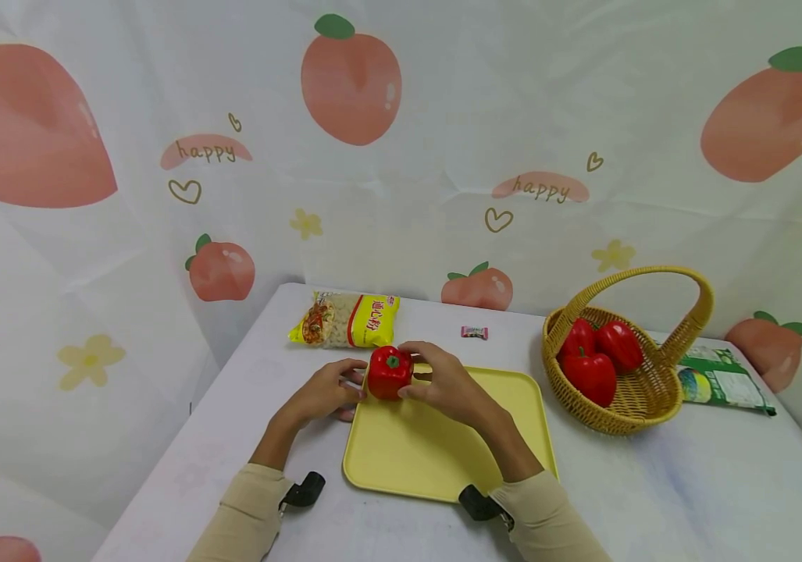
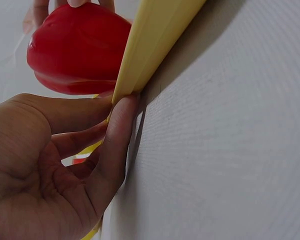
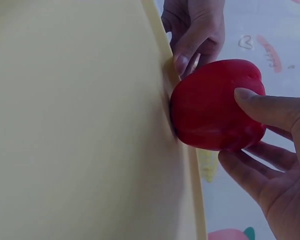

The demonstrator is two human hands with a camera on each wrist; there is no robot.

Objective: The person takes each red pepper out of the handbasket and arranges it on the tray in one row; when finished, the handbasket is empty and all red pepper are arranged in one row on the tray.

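Note:
A red bell pepper [image 1: 388, 382] with a green stem is at the far left corner of the yellow tray [image 1: 415, 460]. My right hand [image 1: 451, 384] holds the pepper between thumb and fingers; in the right wrist view the pepper [image 3: 215, 110] touches the tray's inner edge. My left hand [image 1: 325, 392] pinches the tray's rim on the left side. Its thumb and a finger meet at the rim [image 2: 140, 55] in the left wrist view, beside the pepper but apart from it. The pepper's underside is hidden.
Behind the tray lies a yellow bag of pasta [image 1: 351, 320], close to the pepper. A small pink wrapped candy [image 1: 474, 332] sits at the back. On the right stands a wicker basket [image 1: 636, 414] holding several red peppers, with a green packet [image 1: 724, 378] beyond it.

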